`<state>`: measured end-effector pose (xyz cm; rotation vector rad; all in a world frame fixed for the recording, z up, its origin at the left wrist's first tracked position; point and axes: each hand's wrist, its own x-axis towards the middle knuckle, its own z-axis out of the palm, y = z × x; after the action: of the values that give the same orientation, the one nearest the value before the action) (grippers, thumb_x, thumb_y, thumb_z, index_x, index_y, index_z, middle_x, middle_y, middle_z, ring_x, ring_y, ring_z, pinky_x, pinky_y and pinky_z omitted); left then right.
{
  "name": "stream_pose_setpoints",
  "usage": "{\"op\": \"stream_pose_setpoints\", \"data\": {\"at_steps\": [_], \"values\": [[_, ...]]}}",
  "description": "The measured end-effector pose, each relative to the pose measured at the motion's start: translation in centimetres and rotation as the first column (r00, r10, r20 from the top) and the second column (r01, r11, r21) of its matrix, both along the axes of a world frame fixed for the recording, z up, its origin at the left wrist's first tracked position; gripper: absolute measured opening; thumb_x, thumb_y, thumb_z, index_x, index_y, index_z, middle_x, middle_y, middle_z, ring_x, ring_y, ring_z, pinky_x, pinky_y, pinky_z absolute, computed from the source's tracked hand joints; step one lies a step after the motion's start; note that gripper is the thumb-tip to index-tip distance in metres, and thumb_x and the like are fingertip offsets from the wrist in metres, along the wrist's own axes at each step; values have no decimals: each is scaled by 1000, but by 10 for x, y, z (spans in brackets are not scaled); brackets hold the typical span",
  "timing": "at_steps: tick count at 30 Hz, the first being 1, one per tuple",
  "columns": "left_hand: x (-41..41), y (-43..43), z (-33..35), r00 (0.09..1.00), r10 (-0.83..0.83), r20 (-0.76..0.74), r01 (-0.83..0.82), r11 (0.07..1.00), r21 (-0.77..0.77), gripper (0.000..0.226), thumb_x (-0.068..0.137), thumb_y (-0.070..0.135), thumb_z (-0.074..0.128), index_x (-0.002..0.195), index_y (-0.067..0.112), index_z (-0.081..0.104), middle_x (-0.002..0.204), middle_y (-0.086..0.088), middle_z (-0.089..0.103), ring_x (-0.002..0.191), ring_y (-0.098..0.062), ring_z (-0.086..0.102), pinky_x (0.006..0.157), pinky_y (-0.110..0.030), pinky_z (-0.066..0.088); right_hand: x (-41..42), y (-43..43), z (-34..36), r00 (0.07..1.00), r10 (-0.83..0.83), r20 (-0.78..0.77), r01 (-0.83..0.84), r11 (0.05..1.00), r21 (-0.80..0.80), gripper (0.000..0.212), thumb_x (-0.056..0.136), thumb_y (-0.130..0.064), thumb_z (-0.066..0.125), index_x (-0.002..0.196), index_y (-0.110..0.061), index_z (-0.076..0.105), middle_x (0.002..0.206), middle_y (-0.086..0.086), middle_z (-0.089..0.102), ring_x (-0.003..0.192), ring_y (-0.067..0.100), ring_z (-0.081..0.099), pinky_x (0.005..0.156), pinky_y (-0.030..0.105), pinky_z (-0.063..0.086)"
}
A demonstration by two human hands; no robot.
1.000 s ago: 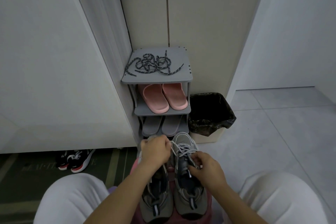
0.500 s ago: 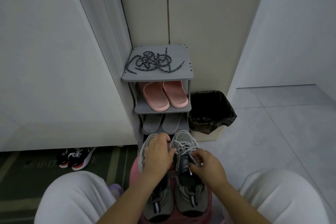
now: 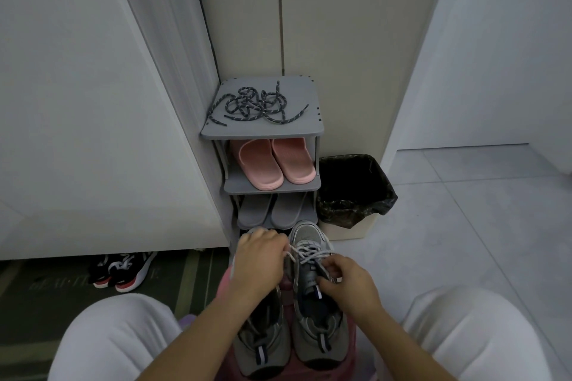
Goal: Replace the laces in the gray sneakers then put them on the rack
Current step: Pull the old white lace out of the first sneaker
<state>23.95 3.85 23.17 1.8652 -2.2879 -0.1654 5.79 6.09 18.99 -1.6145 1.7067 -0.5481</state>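
Two gray sneakers stand side by side on a pink stool [image 3: 225,284] between my knees. The right sneaker [image 3: 315,331] carries pale gray laces [image 3: 309,252]. My left hand [image 3: 258,260] pinches a strand of that lace and covers the toe of the left sneaker [image 3: 260,337]. My right hand [image 3: 346,283] grips the lace at the right sneaker's tongue. A tangle of dark speckled laces [image 3: 257,105] lies on the top shelf of the gray rack [image 3: 309,130] straight ahead.
Pink slippers [image 3: 274,162] fill the rack's second shelf, gray slippers [image 3: 269,210] the third. A bin with a black liner [image 3: 353,192] stands right of the rack. Black-and-red sneakers [image 3: 122,269] lie on a dark mat at the left. Pale tiled floor [image 3: 464,226] spreads right.
The view has tilted slightly, so the rack sits a little higher. Both hands stay on the right sneaker's lace, with the left hand shifted a little along it.
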Motion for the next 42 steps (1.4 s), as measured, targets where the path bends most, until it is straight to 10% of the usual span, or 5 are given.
{"op": "stream_pose_setpoints", "data": {"at_steps": [5, 13, 25, 33, 42], "values": [[16, -9, 6, 988, 144, -61, -142, 989, 34, 14, 93, 22, 48, 101, 26, 59, 107, 10, 62, 104, -16, 48, 80, -28, 31, -1, 1, 0, 1000, -7, 19, 7, 1000, 6, 20, 76, -27, 70, 87, -34, 56, 87, -13, 60, 81, 4, 57, 70, 18, 46], [-12, 8, 1, 994, -106, 32, 103, 992, 78, 21, 93, 27, 46, 110, 28, 57, 117, 11, 55, 114, -14, 43, 92, -29, 31, 1, -1, -2, 1000, -7, -10, 7, 1000, -6, 20, 75, -28, 70, 92, -31, 59, 91, -9, 61, 82, 7, 57, 71, 20, 46], [29, -9, 10, 991, 134, -24, -134, 991, 20, 14, 95, 20, 46, 98, 24, 59, 104, 6, 59, 104, -17, 47, 80, -28, 33, -1, 0, -3, 1000, 2, -10, -2, 1000, -8, 20, 76, -28, 70, 91, -31, 57, 92, -7, 61, 83, 8, 57, 70, 20, 46], [-1, 3, -3, 991, -129, -19, 130, 988, 80, 22, 91, 34, 51, 112, 30, 59, 117, 12, 55, 115, -12, 45, 94, -28, 35, 0, -1, -2, 999, 1, -33, -2, 1000, -27, 24, 77, -30, 69, 101, -27, 62, 93, -9, 58, 81, 6, 54, 65, 14, 39], [9, -5, -1, 999, 9, -54, -7, 999, 41, 6, 91, 21, 50, 89, 25, 54, 102, 8, 57, 101, -15, 52, 80, -29, 38, -1, 0, -3, 1000, -2, -16, 1, 1000, -19, 24, 77, -30, 69, 100, -28, 62, 94, -10, 60, 82, 4, 56, 63, 11, 40]]}}
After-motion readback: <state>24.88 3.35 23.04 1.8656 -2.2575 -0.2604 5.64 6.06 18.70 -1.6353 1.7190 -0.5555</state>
